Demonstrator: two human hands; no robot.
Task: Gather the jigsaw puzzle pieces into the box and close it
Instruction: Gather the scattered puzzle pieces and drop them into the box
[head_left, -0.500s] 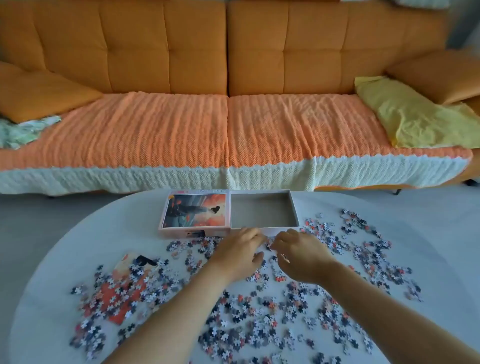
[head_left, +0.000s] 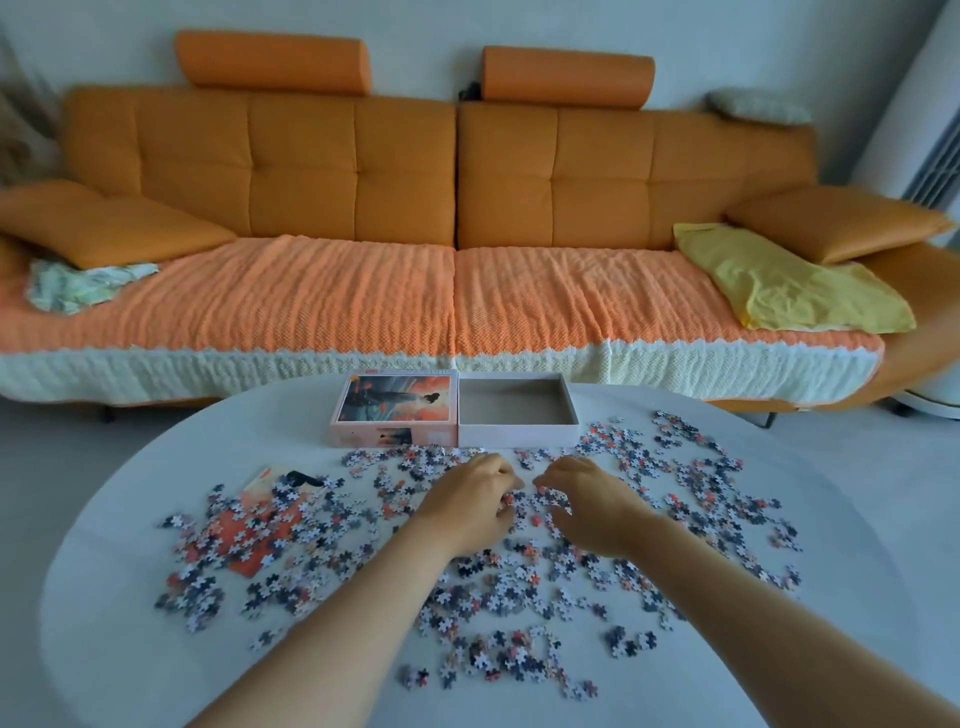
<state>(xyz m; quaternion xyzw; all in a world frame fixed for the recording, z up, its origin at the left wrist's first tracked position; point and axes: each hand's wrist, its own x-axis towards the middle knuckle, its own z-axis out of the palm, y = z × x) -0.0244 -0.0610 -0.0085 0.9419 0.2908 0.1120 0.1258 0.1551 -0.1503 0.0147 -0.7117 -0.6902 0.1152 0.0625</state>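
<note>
Rounded, smooth white table (head_left: 130, 519). Knobby cardboard puzzle pieces (head_left: 519, 587) lie scattered from 9 to 3 o'clock. At 12 we note the square open box (head_left: 517, 436), matte grey inside, with the printed lid (head_left: 395, 408) touching its 9 o'clock side. The left hand (head_left: 470, 506) is curled, pinching pieces. The right hand (head_left: 589, 506) is just beside it, apart, with arched fingertips on the pieces. We cannot tell whether it grips.

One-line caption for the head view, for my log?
Left hand and right hand curl over loose jigsaw pieces on the white table, before the empty box and its lid.
</note>
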